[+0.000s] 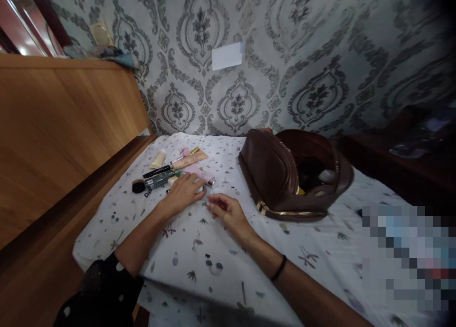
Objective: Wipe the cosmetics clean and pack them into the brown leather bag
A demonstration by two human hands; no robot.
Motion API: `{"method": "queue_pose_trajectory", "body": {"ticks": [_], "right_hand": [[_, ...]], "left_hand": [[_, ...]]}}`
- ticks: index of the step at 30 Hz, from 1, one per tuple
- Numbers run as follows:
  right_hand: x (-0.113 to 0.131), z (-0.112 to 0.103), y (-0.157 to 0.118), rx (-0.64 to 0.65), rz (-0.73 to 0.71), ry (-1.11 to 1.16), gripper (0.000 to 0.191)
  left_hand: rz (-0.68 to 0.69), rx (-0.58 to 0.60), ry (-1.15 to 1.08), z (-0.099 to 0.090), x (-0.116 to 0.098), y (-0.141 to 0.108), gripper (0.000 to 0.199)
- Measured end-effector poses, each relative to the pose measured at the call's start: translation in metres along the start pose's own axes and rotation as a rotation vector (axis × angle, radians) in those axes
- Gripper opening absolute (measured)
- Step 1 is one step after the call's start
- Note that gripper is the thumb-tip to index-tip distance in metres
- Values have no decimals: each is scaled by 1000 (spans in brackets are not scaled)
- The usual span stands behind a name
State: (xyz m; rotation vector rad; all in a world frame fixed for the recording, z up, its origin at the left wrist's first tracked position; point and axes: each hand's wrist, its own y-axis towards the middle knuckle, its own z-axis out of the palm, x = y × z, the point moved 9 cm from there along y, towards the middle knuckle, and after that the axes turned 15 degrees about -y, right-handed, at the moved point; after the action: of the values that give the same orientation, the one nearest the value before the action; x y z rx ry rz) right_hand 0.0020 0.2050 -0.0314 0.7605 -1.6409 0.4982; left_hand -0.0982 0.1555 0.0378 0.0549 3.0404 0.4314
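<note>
My left hand [184, 192] lies palm down over a group of cosmetics, fingers spread and slightly bent. A small whitish thing shows between its fingers; most of it is hidden. Around that hand lie a grey tube [156, 180], a black round-lidded item [138, 186], a slim black stick [156, 171], a peach tube [190, 159], a cream tube [158, 159] and a pink packet [193, 170]. A small clear-and-silver piece [211, 181] is just beyond the fingertips. Close by on the right, my right hand [231, 215] hovers with fingers loosely curled, thumb and forefinger apart, holding nothing visible.
An unzipped brown toiletry bag [269, 168] stands on the patterned white sheet [194, 279], its lid raised and several items inside. Wooden furniture [71, 113] borders the left. Behind is a wallpapered wall [256, 13]; dark furniture [370, 160] sits at the right.
</note>
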Motion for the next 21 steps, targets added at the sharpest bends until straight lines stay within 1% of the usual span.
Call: {"method": "queue_pose_trajectory", "body": {"ticks": [4,8,12,17,19,21], "right_hand": [[0,2,-2,2,7,38,33],[0,5,-4,0,22,45,40],[5,5,-5,3,4,-102,46],[21,1,-8,4,-74,-313,37],[24,-2,-9,-6,-76,-368,34],[26,-5,-10,-29,-74,-412,34]], "left_hand": [[68,-13,22,1,-9,1,24],[119,-93,-34,-1,-12,-3,21],[172,-175,-42,-1,-15,-5,21],[299,-294,-57,-9,-37,-7,26],[323,-336,-56,-13,-45,-7,30],[326,-354,-56,-14,-51,-8,32]]}}
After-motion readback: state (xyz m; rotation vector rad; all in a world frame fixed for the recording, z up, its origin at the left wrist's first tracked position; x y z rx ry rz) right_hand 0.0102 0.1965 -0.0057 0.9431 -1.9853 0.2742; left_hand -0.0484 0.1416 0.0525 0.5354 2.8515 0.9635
